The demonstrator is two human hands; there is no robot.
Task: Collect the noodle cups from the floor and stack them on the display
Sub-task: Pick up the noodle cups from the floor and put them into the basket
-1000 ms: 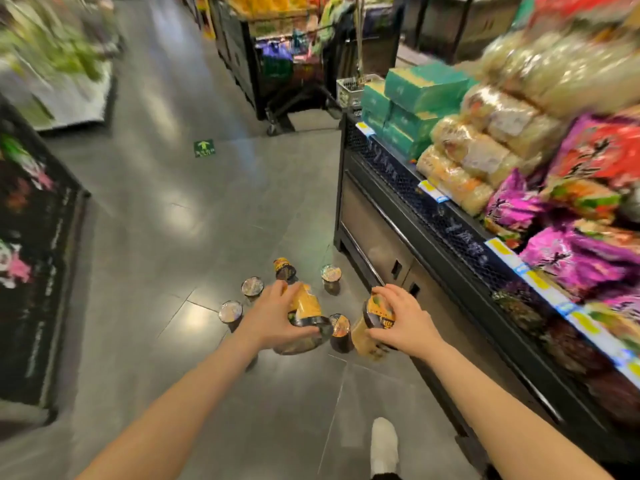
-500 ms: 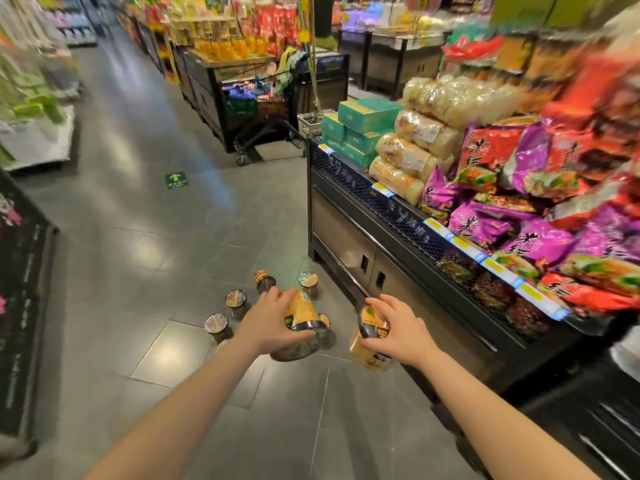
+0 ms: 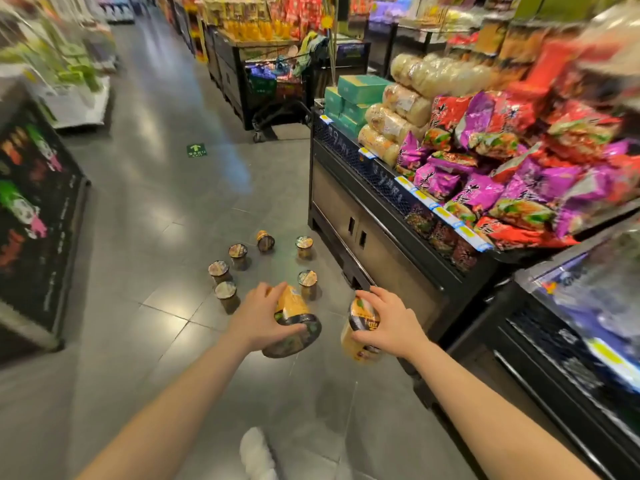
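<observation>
1. Illumination: bright, even, overhead store lighting; colours render saturated.
2. Glare: pale, soft-edged reflections lie on the grey tiled floor, running up the aisle beyond the green floor sign and on the tiles nearer the camera from it.
3. Shadows: faint and diffuse; a soft shadow sits on the floor beneath the forearms.
4. Blur: motion smear is strongest at the frame edges. The packets on the display, right of the sign, streak toward the upper right corner; shelving left of the sign is equally smeared.
5. Sharpness: the centre, just below the sign, is the clearest zone.
6. Distortion: wide-angle bending curves the display edge and stretches the forearms.
</observation>
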